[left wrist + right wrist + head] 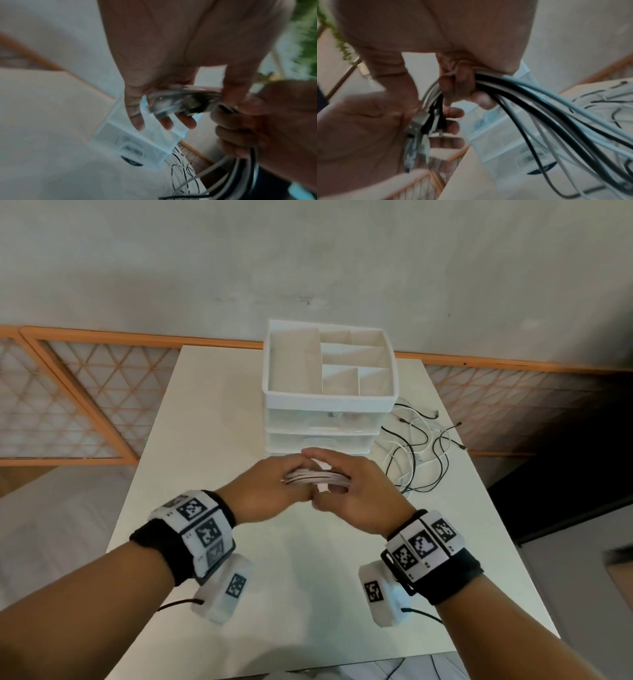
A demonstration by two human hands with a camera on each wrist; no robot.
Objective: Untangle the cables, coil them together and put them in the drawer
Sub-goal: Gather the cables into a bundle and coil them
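The white desk [212, 419] is filling the middle of the head view, and the white drawer unit [327, 405] is standing on it at upper centre, its open compartment tray on top and its clear drawers looking pushed in. Loose black and white cables [416, 450] are lying tangled on the desk just right of the unit. At frame centre, in front of the unit, I am holding a gathered bundle of cables [315, 477] between both hands: my right hand [359, 494] is clenching the strands in its grip, my left hand [274, 491] is curling around the plug ends [419, 125]
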